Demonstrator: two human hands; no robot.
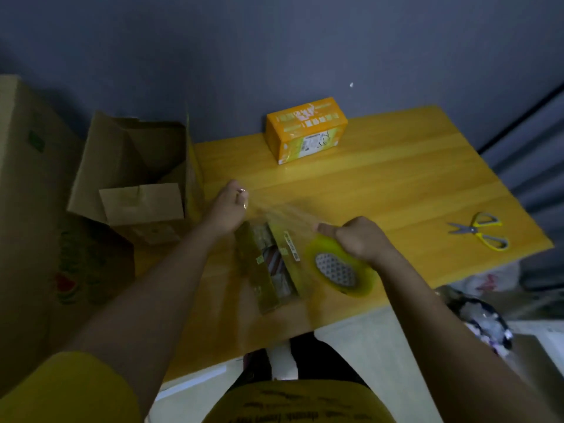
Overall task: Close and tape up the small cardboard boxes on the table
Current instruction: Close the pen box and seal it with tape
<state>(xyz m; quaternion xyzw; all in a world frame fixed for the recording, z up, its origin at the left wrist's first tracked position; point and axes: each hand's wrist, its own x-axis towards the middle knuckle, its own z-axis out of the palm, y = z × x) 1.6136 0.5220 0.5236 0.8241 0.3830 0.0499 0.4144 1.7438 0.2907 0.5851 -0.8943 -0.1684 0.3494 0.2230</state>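
Note:
A small cardboard box [270,267] lies near the front edge of the yellow wooden table [381,184], its top flaps apart so the contents show. My right hand [363,236] grips a roll of clear tape [341,270] just right of the box. My left hand [229,209] pinches the free end of the tape, and a clear strip [280,213] stretches between the two hands above the far end of the box. A second small box [305,129], orange and closed, stands at the back of the table.
Yellow-handled scissors [480,232] lie near the table's right edge. A large open cardboard carton [137,175] stands against the table's left side, with a taller carton [27,209] further left. A bin with rubbish [485,319] sits on the floor at right.

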